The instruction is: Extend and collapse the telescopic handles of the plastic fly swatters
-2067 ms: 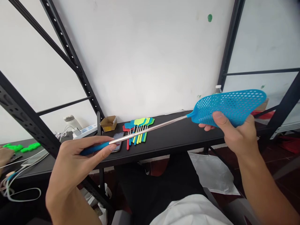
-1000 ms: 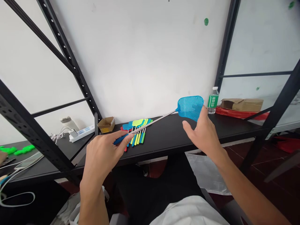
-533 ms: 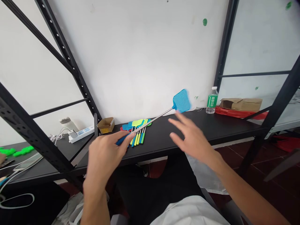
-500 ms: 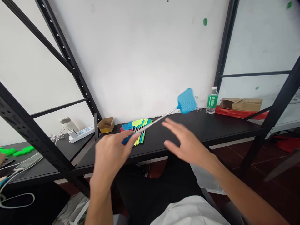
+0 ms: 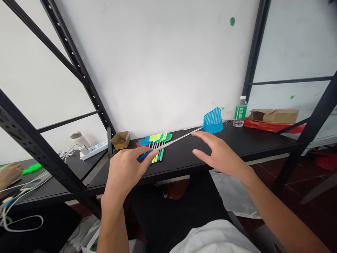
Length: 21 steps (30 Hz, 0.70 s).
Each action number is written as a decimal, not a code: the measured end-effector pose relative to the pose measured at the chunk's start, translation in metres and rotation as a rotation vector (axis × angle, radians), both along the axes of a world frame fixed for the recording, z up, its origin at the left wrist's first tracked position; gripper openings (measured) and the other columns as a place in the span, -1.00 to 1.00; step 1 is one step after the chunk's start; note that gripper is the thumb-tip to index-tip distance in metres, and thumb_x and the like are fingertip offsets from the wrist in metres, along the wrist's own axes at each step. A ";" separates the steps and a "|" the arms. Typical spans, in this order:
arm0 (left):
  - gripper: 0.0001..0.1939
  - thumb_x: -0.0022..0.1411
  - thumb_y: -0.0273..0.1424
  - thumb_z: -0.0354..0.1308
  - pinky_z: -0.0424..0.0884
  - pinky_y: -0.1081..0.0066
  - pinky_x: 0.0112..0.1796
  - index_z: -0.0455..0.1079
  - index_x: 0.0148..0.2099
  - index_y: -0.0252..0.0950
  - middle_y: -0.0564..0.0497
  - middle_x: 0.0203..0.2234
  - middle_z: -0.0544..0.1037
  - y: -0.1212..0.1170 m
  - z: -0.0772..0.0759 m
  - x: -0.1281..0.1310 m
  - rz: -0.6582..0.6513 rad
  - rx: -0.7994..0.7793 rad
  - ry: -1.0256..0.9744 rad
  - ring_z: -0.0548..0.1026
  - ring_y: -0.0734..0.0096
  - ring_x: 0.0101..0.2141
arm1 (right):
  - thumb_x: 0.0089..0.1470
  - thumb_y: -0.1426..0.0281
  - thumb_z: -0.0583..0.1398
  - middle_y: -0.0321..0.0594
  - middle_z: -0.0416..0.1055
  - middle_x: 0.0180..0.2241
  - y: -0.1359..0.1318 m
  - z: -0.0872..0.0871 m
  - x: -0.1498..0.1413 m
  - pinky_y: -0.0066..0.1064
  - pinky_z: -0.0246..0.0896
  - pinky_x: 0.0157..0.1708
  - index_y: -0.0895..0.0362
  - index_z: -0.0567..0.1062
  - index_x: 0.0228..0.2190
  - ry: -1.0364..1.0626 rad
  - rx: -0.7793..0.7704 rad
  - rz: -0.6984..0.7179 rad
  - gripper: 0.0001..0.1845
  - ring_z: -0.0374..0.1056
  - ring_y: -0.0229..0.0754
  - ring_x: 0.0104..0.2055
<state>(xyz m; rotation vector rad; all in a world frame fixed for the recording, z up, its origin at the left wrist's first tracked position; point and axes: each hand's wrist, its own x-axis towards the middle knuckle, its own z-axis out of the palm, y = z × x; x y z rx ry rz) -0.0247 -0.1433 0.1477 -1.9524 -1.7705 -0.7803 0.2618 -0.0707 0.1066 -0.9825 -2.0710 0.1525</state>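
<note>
My left hand (image 5: 131,163) is closed around the blue handle of a fly swatter (image 5: 181,139). Its thin metal rod is drawn out long and slants up to the right, ending in a blue perforated head above the shelf. Below the rod's far part is my right hand (image 5: 218,151), fingers stretched and thumb apart, with its fingertips close to the rod near the head; whether they touch it I cannot tell. Behind my left hand lies a row of several shorter fly swatters (image 5: 157,138) with yellow, blue and green heads and a bit of red at the left.
On the black shelf (image 5: 181,160) stand a small cardboard box (image 5: 121,140) and, far right, a water bottle (image 5: 240,111) beside a brown carton (image 5: 273,116) on red plastic. Metal posts frame both sides. At left are a power strip (image 5: 93,150) and another person's hand (image 5: 10,174).
The swatter's head has come down slightly and right. My right hand has shifted a little to the right. Another person's hand has come further into view at the left.
</note>
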 end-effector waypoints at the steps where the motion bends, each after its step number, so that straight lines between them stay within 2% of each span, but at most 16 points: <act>1: -0.50 0.34 0.05 0.04 0.17 0.41 -0.49 0.66 -0.11 -0.17 0.02 -0.60 0.58 -0.001 0.001 -0.001 -0.021 -0.006 -0.019 0.42 0.37 -0.58 | 0.25 0.17 0.15 -0.18 0.29 0.28 0.002 0.002 0.004 0.07 0.27 0.17 -0.11 0.29 0.26 0.023 0.005 -0.034 -0.43 0.28 0.16 0.25; 5: -0.53 0.33 0.02 0.08 0.20 0.44 -0.51 0.65 -0.12 -0.20 0.07 -0.61 0.56 -0.001 0.002 -0.003 -0.121 -0.020 -0.091 0.34 0.47 -0.64 | 0.25 0.14 0.15 -0.12 0.36 0.21 0.006 0.008 0.019 0.09 0.33 0.09 -0.08 0.26 0.28 0.108 0.030 -0.134 -0.39 0.35 0.19 0.18; 8: -0.56 0.33 -0.01 0.10 0.24 0.45 -0.50 0.65 -0.14 -0.21 0.06 -0.57 0.60 -0.001 0.002 -0.001 -0.174 -0.012 -0.097 0.39 0.46 -0.61 | 0.24 0.14 0.16 -0.09 0.40 0.17 0.011 0.009 0.026 0.09 0.37 0.05 -0.06 0.25 0.28 0.145 0.086 -0.183 -0.38 0.38 0.20 0.14; 12: -0.58 0.32 -0.03 0.11 0.26 0.46 -0.51 0.65 -0.17 -0.20 0.05 -0.52 0.63 0.000 0.002 -0.004 -0.180 -0.027 -0.061 0.41 0.46 -0.61 | 0.22 0.14 0.17 -0.07 0.32 0.22 0.017 0.012 0.037 0.09 0.34 0.09 -0.03 0.31 0.24 0.154 0.210 -0.274 -0.41 0.32 0.21 0.19; 16: -0.60 0.30 -0.03 0.15 0.31 0.46 -0.49 0.65 -0.18 -0.21 0.03 -0.41 0.68 -0.003 0.004 -0.013 -0.233 -0.053 -0.079 0.36 0.51 -0.63 | 0.20 0.12 0.20 -0.08 0.25 0.27 0.023 0.015 0.056 0.14 0.31 0.12 -0.06 0.29 0.26 0.186 0.276 -0.353 -0.37 0.26 0.24 0.24; 19: -0.62 0.29 -0.06 0.18 0.34 0.48 -0.47 0.65 -0.16 -0.22 0.01 -0.37 0.69 -0.006 0.007 -0.018 -0.281 -0.066 -0.123 0.43 0.48 -0.57 | 0.13 0.06 0.25 -0.05 0.26 0.26 0.027 0.015 0.071 0.19 0.35 0.06 -0.07 0.28 0.27 0.253 0.236 -0.352 -0.28 0.31 0.29 0.18; 21: -0.64 0.28 -0.08 0.19 0.34 0.49 -0.48 0.65 -0.16 -0.22 0.02 -0.40 0.68 -0.008 0.008 -0.019 -0.293 -0.075 -0.151 0.46 0.46 -0.54 | 0.08 0.04 0.29 -0.05 0.32 0.23 0.028 0.016 0.076 0.17 0.40 -0.01 -0.10 0.26 0.28 0.337 0.142 -0.282 -0.22 0.38 0.29 0.12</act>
